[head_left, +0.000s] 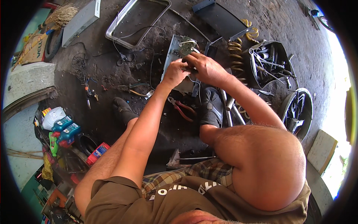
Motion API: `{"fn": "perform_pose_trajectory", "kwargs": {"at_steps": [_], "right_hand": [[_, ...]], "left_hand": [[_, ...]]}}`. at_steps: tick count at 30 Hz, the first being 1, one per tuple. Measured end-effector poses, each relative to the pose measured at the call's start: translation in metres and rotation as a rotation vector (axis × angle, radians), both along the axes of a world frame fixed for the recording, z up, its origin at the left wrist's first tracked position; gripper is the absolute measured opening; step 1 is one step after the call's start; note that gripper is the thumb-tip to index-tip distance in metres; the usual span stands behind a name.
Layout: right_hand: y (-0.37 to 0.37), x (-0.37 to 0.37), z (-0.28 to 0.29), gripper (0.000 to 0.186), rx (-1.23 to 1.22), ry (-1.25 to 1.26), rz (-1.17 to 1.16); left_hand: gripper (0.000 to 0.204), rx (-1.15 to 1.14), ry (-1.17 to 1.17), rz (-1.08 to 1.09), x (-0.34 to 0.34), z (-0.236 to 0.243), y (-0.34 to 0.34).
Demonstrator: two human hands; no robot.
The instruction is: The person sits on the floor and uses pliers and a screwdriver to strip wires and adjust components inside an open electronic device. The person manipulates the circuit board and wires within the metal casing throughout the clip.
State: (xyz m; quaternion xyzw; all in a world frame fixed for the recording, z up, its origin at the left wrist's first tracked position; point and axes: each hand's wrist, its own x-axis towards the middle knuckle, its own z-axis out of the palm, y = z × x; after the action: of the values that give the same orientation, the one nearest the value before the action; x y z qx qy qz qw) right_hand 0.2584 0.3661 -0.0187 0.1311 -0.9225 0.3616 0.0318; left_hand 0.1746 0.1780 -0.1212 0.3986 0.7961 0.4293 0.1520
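Observation:
A grey metal casing (171,52) lies between my feet with pale wires and a light fitting (186,47) inside. My left hand (175,73) and my right hand (206,69) meet over it, fingers closed round a small dark piece that is too hidden to name. Just below the casing, pliers with red handles (187,112) lie on the floor beside my right shoe (211,108). More pliers with yellow-black handles (136,92) are left of the casing.
Around lie a metal tray frame (109,34), dark panel (216,18), coiled yellow hose (235,50), tool container (268,63), round bin (289,117) and loose cables (79,65). Bottles (69,132) stand left; cardboard (35,46) and a broom (61,15) are upper left.

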Motion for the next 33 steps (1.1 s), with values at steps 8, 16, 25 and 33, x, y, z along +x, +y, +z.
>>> {"fn": "perform_pose_trajectory", "kwargs": {"at_steps": [8, 16, 25, 33], "right_hand": [[0.002, 0.002, 0.016, 0.044, -0.059, -0.061, -0.017], [-0.006, 0.005, 0.005, 0.032, -0.018, -0.043, -0.086], [0.000, 0.015, -0.007, 0.024, 0.206, 0.158, -0.039], [-0.006, 0.013, 0.005, 0.027, 0.168, 0.060, -0.007]], "left_hand": [[0.030, -0.035, -0.027, 0.035, 0.003, -0.001, 0.002], [0.020, -0.404, 0.274, 0.121, 0.024, -0.017, 0.012], [0.016, -0.624, 0.354, 0.208, 0.049, -0.010, 0.039], [0.013, -0.477, 0.337, 0.182, 0.046, -0.021, 0.024]]}}
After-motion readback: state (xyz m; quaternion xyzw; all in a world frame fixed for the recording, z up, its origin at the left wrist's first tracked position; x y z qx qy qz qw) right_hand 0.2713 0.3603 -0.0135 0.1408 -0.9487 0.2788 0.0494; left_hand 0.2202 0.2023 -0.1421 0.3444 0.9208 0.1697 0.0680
